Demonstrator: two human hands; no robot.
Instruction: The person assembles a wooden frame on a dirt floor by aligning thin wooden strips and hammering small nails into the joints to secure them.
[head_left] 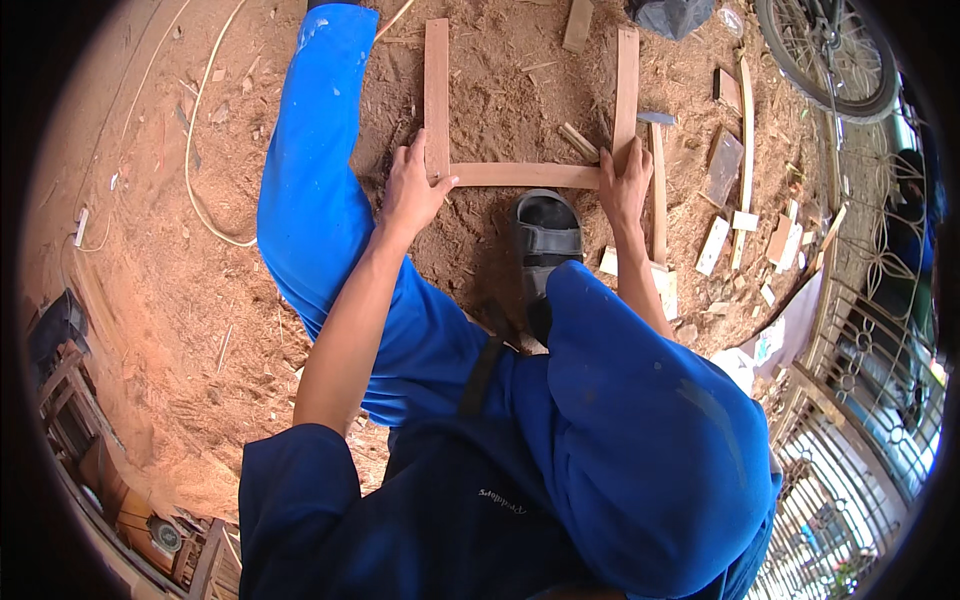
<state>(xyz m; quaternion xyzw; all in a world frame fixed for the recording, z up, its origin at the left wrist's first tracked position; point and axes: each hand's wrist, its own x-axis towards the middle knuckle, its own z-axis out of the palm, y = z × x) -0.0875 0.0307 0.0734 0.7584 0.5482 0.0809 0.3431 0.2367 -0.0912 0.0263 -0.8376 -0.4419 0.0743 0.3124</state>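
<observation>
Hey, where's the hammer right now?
In the head view, the hammer lies on the ground, right of centre in the upper half, just right of the right hand and the right-hand wooden strip.

A navy, short-sleeved shirt (430,545) is topping loose, bright blue trousers (650,420), with small pale lettering (502,502) crossing the shirt's front. White flecks (317,28) are dotting the left trouser leg low down, while a pale smear (715,415) is marking the right one higher up. A dark strap (480,378) is showing near the waist. A black sandal (552,241) with broad straps is covering one foot; the left hand (410,190) and right hand (625,185) are going bare.
</observation>
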